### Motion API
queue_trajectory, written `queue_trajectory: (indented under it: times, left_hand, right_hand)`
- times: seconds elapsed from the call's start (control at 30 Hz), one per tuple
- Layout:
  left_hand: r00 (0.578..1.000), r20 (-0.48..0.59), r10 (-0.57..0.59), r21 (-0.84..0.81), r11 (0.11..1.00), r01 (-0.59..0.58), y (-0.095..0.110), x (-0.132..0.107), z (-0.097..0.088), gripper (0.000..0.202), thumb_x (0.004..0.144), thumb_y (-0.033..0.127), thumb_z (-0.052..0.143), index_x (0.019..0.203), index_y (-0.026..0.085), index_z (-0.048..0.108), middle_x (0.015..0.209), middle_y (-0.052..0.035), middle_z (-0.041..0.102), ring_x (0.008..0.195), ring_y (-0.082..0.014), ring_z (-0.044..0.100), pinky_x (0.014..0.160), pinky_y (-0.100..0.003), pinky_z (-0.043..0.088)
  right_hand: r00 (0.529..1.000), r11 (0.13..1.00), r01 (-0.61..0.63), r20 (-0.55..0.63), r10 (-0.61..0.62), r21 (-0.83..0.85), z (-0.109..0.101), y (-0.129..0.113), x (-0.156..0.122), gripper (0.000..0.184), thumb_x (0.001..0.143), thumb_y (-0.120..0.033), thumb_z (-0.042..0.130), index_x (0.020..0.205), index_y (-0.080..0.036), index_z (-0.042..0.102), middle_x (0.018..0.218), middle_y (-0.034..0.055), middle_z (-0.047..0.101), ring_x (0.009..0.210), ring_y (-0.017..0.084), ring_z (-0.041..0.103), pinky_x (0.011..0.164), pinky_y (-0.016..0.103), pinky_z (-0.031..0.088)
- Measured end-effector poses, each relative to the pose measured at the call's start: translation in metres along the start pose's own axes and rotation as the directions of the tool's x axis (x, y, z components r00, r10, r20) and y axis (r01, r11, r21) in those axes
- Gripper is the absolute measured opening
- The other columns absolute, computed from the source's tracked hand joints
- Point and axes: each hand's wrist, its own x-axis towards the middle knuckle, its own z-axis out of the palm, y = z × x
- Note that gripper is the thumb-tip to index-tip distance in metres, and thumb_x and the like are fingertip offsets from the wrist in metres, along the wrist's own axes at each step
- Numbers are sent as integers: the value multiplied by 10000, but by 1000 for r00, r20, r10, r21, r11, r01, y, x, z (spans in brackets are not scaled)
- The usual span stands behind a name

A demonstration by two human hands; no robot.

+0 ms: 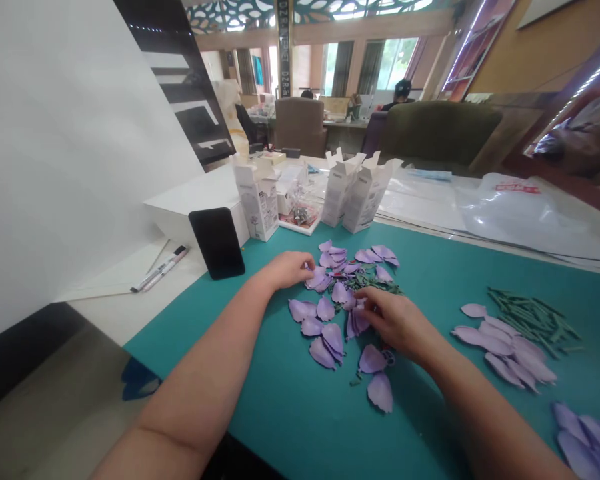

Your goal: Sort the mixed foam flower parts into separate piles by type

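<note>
Several loose purple petals lie scattered on a teal mat, mixed with short green stems. My left hand rests knuckles-up at the left edge of the pile, its fingers curled against petals there. My right hand sits on the middle of the pile, fingertips pinched onto a petal. What the left fingers hold, if anything, is hidden.
A second row of petals and a heap of green stems lie at the right. White cartons, a tray of small parts, a black phone, two pens and a plastic bag stand behind. People sit far back.
</note>
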Motion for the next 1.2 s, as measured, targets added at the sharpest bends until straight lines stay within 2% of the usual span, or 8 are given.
queue_trajectory:
  times: [0.13, 0.37, 0.53, 0.7, 0.8, 0.97, 1.07, 1.2]
  left_hand:
    - [991, 111, 73, -34, 997, -70, 5, -6, -5, 152, 723, 309, 617, 821, 204, 665, 778, 17, 653, 703, -128, 561, 585, -214, 361]
    - [932, 345, 110, 38, 991, -131, 25, -12, 0, 61, 641, 177, 631, 689, 200, 661, 648, 38, 607, 602, -110, 521, 528, -223, 331]
    - [981, 179, 77, 59, 994, -89, 20, -9, -2, 76, 666, 207, 579, 706, 197, 643, 693, 19, 630, 635, -131, 530, 549, -240, 339]
    - [997, 2, 72, -138, 988, -71, 21, -10, -4, 102, 730, 268, 571, 736, 181, 623, 693, 13, 632, 657, -125, 541, 572, -228, 358]
    - [983, -11, 186, -303, 936, -180, 33, -12, 1, 127, 749, 289, 583, 766, 172, 630, 714, 17, 637, 691, -121, 554, 614, -221, 390]
    - [946, 36, 322, -473, 839, -268, 50, -13, 8, 117, 762, 244, 588, 808, 153, 646, 712, 13, 630, 698, -117, 573, 641, -217, 427]
    - [951, 9, 308, -547, 798, -253, 48, -13, 7, 156, 783, 255, 568, 857, 150, 656, 751, -5, 648, 712, -121, 593, 661, -224, 454]
    - [971, -56, 234, -468, 853, -232, 43, -10, 7, 173, 800, 280, 540, 835, 151, 650, 712, -7, 628, 610, -107, 550, 614, -228, 431]
  right_hand:
    - [997, 997, 72, 26, -72, -1, 0, -11, -2, 173, 839, -219, 485, 895, -242, 647, 815, 16, 677, 687, 149, 608, 600, 245, 405]
    - [996, 996, 93, 2, -93, 8, 8, -20, -4, 188, 864, -224, 464, 923, -231, 643, 874, 37, 670, 727, 162, 609, 628, 262, 412]
    - [994, 997, 63, -94, -59, 40, 7, -21, -3, 204, 880, -262, 444, 899, -244, 646, 870, 33, 673, 766, 172, 623, 666, 273, 437]
    - [984, 976, -13, -170, 51, 215, 7, -26, -2, 236, 866, -311, 464, 1027, -245, 624, 863, 37, 692, 748, 182, 634, 687, 293, 469]
    - [981, 929, -45, -161, 111, 367, 8, -29, -2, 341, 863, -382, 494, 1161, -233, 566, 840, 30, 683, 652, 159, 613, 613, 276, 468]
    - [977, 894, -52, -161, 136, 444, 8, -24, -4, 236, 838, -354, 515, 997, -208, 610, 690, -3, 615, 601, 142, 562, 558, 253, 431]
    - [968, 887, -103, -162, 194, 449, 0, -18, -11, 239, 826, -304, 487, 992, -208, 629, 656, -14, 596, 575, 136, 550, 536, 247, 425]
    - [932, 905, -163, -239, 272, 394, -27, 1, -36, 288, 807, -404, 528, 975, -206, 654, 630, -9, 585, 542, 137, 521, 505, 256, 420]
